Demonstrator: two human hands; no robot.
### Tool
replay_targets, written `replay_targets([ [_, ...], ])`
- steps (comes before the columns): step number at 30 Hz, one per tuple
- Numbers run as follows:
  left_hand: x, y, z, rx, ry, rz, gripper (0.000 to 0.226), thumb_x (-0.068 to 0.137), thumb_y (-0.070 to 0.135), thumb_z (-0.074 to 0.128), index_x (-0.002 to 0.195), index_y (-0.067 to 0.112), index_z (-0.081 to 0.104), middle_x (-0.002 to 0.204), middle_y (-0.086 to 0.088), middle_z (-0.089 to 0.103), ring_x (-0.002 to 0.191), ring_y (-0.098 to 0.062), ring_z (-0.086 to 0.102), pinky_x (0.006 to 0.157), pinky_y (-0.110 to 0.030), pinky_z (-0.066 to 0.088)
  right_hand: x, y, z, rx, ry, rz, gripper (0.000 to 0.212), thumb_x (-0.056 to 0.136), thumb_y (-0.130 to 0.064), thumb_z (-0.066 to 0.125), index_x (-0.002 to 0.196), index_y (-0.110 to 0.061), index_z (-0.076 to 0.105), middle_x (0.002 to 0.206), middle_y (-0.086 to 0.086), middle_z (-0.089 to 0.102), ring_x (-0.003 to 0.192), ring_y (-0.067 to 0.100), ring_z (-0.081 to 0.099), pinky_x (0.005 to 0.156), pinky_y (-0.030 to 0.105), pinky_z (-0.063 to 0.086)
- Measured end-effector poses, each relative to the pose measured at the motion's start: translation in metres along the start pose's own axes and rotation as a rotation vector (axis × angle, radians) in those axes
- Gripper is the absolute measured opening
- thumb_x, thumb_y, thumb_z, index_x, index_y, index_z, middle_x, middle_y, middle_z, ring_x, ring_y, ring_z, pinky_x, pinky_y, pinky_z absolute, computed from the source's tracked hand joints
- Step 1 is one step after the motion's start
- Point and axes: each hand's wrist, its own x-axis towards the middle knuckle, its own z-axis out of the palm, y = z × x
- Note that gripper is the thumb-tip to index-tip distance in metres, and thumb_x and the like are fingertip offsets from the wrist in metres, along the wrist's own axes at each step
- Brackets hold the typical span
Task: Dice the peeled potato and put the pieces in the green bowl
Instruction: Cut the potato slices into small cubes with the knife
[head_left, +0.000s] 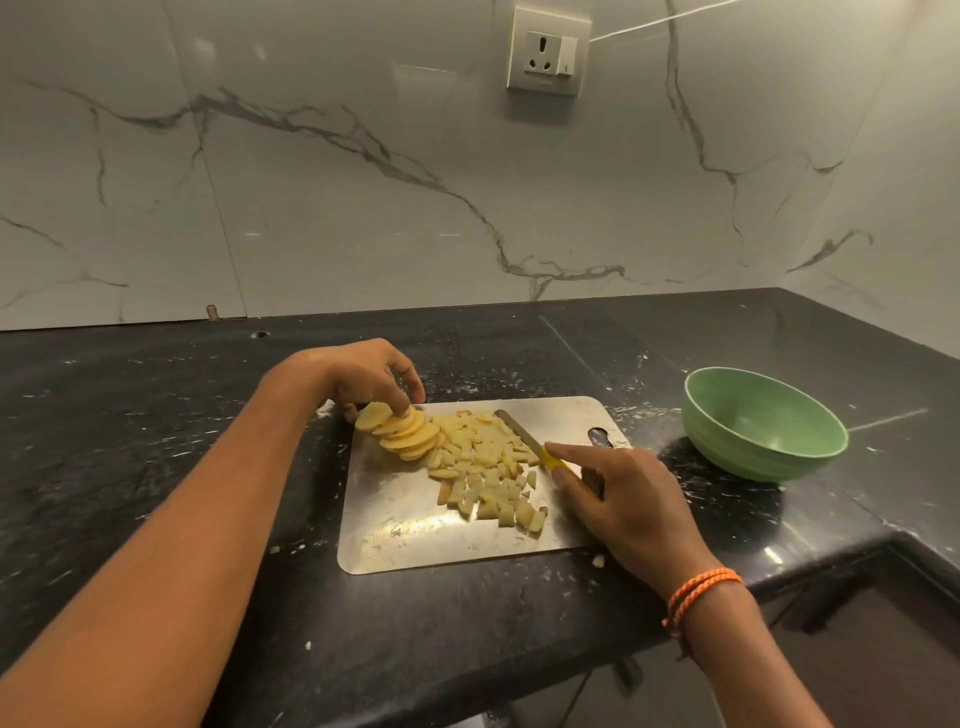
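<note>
At frame centre, the left hand (363, 376) pinches a fanned stack of potato slices (402, 431) on the steel cutting board (405, 530), while the right hand (623, 499) grips a yellow-handled knife (527, 439) beside the diced potato pieces (488, 467). The green bowl (727, 441) sits at right on the black surface (156, 415), nothing visible inside.

We read a home kitchen; black stone counter (156, 415) under fingers (400, 405); marble backsplash (363, 182), wall socket (549, 52) beyond them.

Dim warm light, glare on the steel board (415, 525), wide-angle bending at edges.
</note>
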Motion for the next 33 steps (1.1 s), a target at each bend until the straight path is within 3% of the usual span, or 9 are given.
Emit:
replay_targets([
  [7, -0.003, -0.006, -0.002, -0.016, 0.029, 0.033, 0.021, 0.094, 0.010, 0.076, 0.112, 0.022, 0.075, 0.103, -0.005, 0.069, 0.095, -0.025, 0.066, 0.078, -0.040, 0.064, 0.002, -0.007, 0.005, 0.019, -0.030, -0.072, 0.035, 0.098, -0.039, 0.062, 0.132, -0.040, 0.063, 0.057, -0.017, 0.051, 0.054, 0.005, 0.044, 0.055, 0.025, 0.033],
  [10, -0.006, -0.004, -0.004, -0.054, 0.106, 0.100, 0.020, 0.095, 0.012, 0.074, 0.110, 0.024, 0.075, 0.099, -0.003, 0.072, 0.093, -0.022, 0.067, 0.077, -0.036, 0.060, 0.001, -0.003, 0.003, 0.091, 0.085, -0.012, 0.029, 0.095, -0.034, 0.068, 0.124, -0.038, 0.070, 0.050, -0.015, 0.044, 0.050, 0.007, 0.042, 0.050, 0.028, 0.032],
  [13, -0.007, 0.016, 0.004, -0.152, 0.216, 0.212, 0.019, 0.094, 0.016, 0.075, 0.109, 0.027, 0.076, 0.097, 0.002, 0.075, 0.096, -0.022, 0.071, 0.086, -0.040, 0.062, 0.002, 0.004, 0.003, 0.151, 0.189, 0.063, 0.025, 0.094, -0.032, 0.070, 0.119, -0.030, 0.074, 0.048, -0.015, 0.042, 0.048, 0.008, 0.041, 0.050, 0.027, 0.033],
  [17, -0.008, 0.064, 0.040, -0.287, 0.173, 0.391, 0.021, 0.096, 0.019, 0.077, 0.117, 0.018, 0.078, 0.100, 0.004, 0.078, 0.088, -0.007, 0.073, 0.074, -0.020, 0.059, 0.004, 0.007, 0.000, 0.218, 0.308, 0.119, 0.022, 0.093, -0.026, 0.072, 0.115, -0.025, 0.076, 0.050, -0.016, 0.045, 0.045, 0.008, 0.035, 0.049, 0.026, 0.031],
  [22, 0.012, 0.092, 0.087, -0.010, 0.396, 0.356, 0.044, 0.098, 0.047, 0.072, 0.137, 0.025, 0.070, 0.133, 0.003, 0.071, 0.113, -0.014, 0.067, 0.095, -0.038, 0.058, 0.002, 0.012, -0.001, 0.135, 0.332, 0.218, 0.021, 0.092, -0.027, 0.072, 0.112, -0.026, 0.077, 0.051, -0.021, 0.051, 0.047, 0.004, 0.044, 0.050, 0.026, 0.036],
  [24, 0.014, 0.089, 0.089, 0.098, 0.493, 0.335, 0.036, 0.104, 0.043, 0.064, 0.136, 0.028, 0.070, 0.135, 0.005, 0.070, 0.115, -0.015, 0.066, 0.095, -0.039, 0.056, 0.003, 0.012, 0.001, 0.079, 0.268, 0.243, 0.024, 0.091, -0.031, 0.071, 0.114, -0.026, 0.077, 0.072, -0.019, 0.070, 0.062, 0.004, 0.060, 0.058, 0.030, 0.050],
  [26, 0.015, 0.080, 0.086, 0.140, 0.440, 0.348, 0.029, 0.105, 0.037, 0.064, 0.132, 0.031, 0.072, 0.134, 0.007, 0.070, 0.117, -0.015, 0.064, 0.096, -0.040, 0.055, 0.003, 0.009, 0.002, 0.034, 0.246, 0.256, 0.026, 0.092, -0.034, 0.069, 0.117, -0.027, 0.076, 0.086, -0.008, 0.077, 0.073, 0.015, 0.069, 0.066, 0.037, 0.058],
  [29, 0.014, 0.069, 0.085, 0.155, 0.246, 0.382, 0.036, 0.096, 0.042, 0.075, 0.131, 0.036, 0.071, 0.141, 0.009, 0.064, 0.127, -0.015, 0.056, 0.104, -0.045, 0.050, 0.004, 0.001, 0.003, -0.033, 0.189, 0.206, 0.030, 0.094, -0.038, 0.065, 0.122, -0.030, 0.072, 0.073, -0.011, 0.068, 0.069, 0.020, 0.065, 0.063, 0.042, 0.056],
  [33, 0.016, 0.070, 0.090, 0.323, 0.328, 0.365, 0.045, 0.090, 0.058, 0.076, 0.130, 0.037, 0.070, 0.138, 0.011, 0.065, 0.126, -0.015, 0.054, 0.101, -0.042, 0.047, 0.009, -0.006, 0.002, -0.055, 0.115, 0.168, 0.036, 0.095, -0.039, 0.065, 0.131, -0.031, 0.066, 0.073, -0.008, 0.065, 0.069, 0.018, 0.061, 0.063, 0.041, 0.055],
])
